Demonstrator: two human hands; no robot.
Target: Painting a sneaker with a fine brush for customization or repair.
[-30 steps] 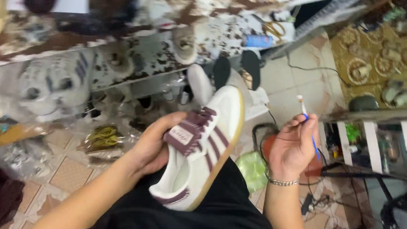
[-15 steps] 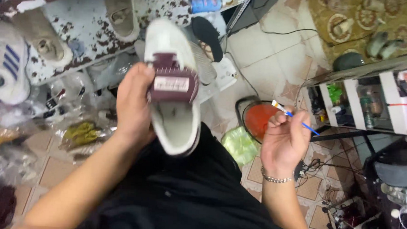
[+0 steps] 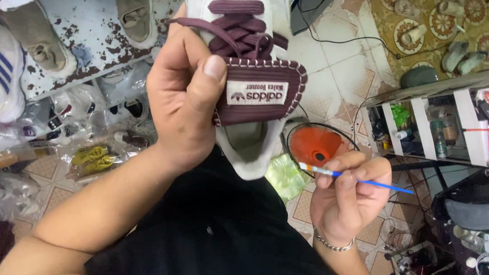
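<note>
**Cluttered tile floor, shoe held up close to the camera**

Floor: pale square tiles (image 3: 335,75) with reddish corner motifs, cables trailing across them. Upper right, a patterned rug (image 3: 425,19) carrying a few grey shoes. Right side, a low shelf unit (image 3: 426,126) with white dividers, packed with small bottles and bits. An orange fan (image 3: 316,146) in a round wire guard stands on the floor below the shoe, just above the right hand. Left, a worn metal rack (image 3: 84,42), paint flaking, holding beige and white shoes; under it, more pairs wrapped in clear plastic bags (image 3: 89,158).

Hands: left hand (image 3: 183,99) clasps the white sneaker (image 3: 247,82) from the side, thumb pressed onto its maroon tongue, heel opening toward the wearer, above the black-clad lap. Right hand (image 3: 349,200) is well apart to the lower right, fingers pinched round a thin blue-handled brush (image 3: 358,178), pale tip pointing left. A metal bracelet sits on that wrist.

Hard to read: the sneaker's toe runs off the top edge. Left fingers are hidden behind the shoe. Bagged shoes blur under the plastic. Shelf contents too small to identify. Bottom right corner is a tangle of cables and dark objects, unclear.
</note>
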